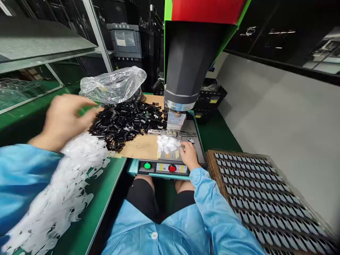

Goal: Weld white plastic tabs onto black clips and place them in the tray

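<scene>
My left hand (62, 120), smeared by motion, hovers above a long heap of thin white plastic pieces (61, 187). Its thumb and fingers are apart, with nothing visible between them. A large pile of small black plastic parts (127, 120) lies just beyond it on brown cardboard (142, 147). My right hand (189, 155) rests on the machine's grey plate (199, 152), fingers loosely bent and no held object visible. Its fingertips are at the edge of a small group of white pieces (167, 144). A small black-and-white part (191, 141) lies just beyond the knuckles.
A dark machine head (183, 63) stands over a metal fixture (172, 132). A green button (147, 165) and red button (172, 168) face me. A tray of grey parts (255, 191) lies right. A clear plastic bag (114, 83) sits behind the pile.
</scene>
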`<act>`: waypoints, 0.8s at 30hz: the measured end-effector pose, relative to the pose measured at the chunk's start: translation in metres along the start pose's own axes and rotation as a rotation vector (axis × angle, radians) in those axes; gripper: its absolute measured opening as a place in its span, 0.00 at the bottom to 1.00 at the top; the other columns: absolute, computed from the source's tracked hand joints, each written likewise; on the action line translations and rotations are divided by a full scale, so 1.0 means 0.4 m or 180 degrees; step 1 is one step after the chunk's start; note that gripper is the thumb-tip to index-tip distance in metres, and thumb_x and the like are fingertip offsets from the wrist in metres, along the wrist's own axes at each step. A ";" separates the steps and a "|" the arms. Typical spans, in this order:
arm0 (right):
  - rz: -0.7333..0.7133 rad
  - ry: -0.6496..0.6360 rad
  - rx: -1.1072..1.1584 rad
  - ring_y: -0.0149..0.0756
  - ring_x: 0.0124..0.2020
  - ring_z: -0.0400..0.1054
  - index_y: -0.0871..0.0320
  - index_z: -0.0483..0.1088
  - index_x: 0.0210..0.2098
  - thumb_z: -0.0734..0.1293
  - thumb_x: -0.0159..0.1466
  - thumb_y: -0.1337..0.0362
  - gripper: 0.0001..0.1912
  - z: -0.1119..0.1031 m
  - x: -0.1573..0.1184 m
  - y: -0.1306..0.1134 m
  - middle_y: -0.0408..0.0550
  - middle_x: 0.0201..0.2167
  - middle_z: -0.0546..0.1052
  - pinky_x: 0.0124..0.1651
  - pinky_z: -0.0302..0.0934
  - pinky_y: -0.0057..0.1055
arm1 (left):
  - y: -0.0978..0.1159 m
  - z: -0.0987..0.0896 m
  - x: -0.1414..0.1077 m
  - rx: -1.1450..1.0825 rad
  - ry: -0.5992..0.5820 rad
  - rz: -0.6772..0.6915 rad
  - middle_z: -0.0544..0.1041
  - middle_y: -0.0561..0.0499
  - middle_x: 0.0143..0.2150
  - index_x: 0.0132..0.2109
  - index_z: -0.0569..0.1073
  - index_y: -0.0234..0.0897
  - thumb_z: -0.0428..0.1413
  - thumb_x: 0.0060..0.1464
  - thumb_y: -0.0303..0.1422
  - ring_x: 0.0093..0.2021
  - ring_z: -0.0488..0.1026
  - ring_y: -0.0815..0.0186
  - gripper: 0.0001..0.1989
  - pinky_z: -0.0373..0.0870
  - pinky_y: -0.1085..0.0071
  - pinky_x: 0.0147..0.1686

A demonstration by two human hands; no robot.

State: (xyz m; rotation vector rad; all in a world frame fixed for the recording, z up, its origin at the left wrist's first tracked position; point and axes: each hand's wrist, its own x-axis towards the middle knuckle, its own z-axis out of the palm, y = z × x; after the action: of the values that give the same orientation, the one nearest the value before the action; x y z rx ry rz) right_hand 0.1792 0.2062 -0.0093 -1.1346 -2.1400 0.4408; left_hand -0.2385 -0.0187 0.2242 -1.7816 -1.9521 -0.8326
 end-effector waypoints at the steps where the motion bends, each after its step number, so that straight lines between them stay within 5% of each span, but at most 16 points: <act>1: 0.0078 -0.0058 -0.0092 0.44 0.49 0.73 0.58 0.75 0.54 0.66 0.66 0.68 0.17 0.004 0.004 -0.011 0.56 0.53 0.76 0.55 0.68 0.38 | 0.048 0.071 -0.024 -0.0081 -0.0076 0.0185 0.84 0.53 0.47 0.49 0.81 0.40 0.57 0.67 0.41 0.52 0.78 0.54 0.13 0.74 0.47 0.59; 6: 0.0457 -0.0364 -0.0707 0.46 0.53 0.72 0.54 0.76 0.59 0.69 0.70 0.63 0.18 0.018 0.033 -0.053 0.54 0.57 0.75 0.55 0.66 0.37 | 0.327 0.462 -0.125 -0.0713 -0.1095 0.0629 0.82 0.44 0.52 0.52 0.79 0.41 0.58 0.66 0.34 0.53 0.77 0.53 0.11 0.75 0.54 0.55; 9: 0.0446 -0.0412 -0.0963 0.45 0.52 0.72 0.52 0.76 0.59 0.66 0.73 0.61 0.17 0.021 0.033 -0.061 0.53 0.56 0.75 0.54 0.65 0.35 | 0.439 0.594 -0.136 -0.0873 -0.1191 0.0542 0.81 0.43 0.53 0.54 0.79 0.40 0.58 0.67 0.35 0.55 0.75 0.51 0.11 0.73 0.53 0.56; 18: 0.0718 -0.0423 -0.1118 0.41 0.48 0.71 0.56 0.75 0.54 0.58 0.78 0.65 0.15 0.010 0.019 -0.074 0.55 0.53 0.74 0.50 0.63 0.33 | 0.514 0.688 -0.054 -0.0466 -0.1166 0.0803 0.79 0.41 0.57 0.57 0.78 0.40 0.55 0.68 0.32 0.57 0.72 0.48 0.14 0.69 0.51 0.54; 24: 0.0945 -0.0137 -0.0960 0.44 0.47 0.72 0.60 0.70 0.50 0.57 0.77 0.68 0.11 0.011 0.021 -0.078 0.60 0.52 0.75 0.48 0.62 0.35 | 0.550 0.737 0.011 -0.0211 -0.1489 0.1212 0.81 0.34 0.46 0.45 0.83 0.34 0.56 0.63 0.29 0.53 0.72 0.43 0.10 0.66 0.47 0.50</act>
State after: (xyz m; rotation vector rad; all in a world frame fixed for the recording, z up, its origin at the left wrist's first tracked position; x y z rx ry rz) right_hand 0.1541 0.1955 0.0084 -1.6380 -2.1299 0.2787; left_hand 0.0123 0.1798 0.0425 -2.4557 -1.7502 -0.3782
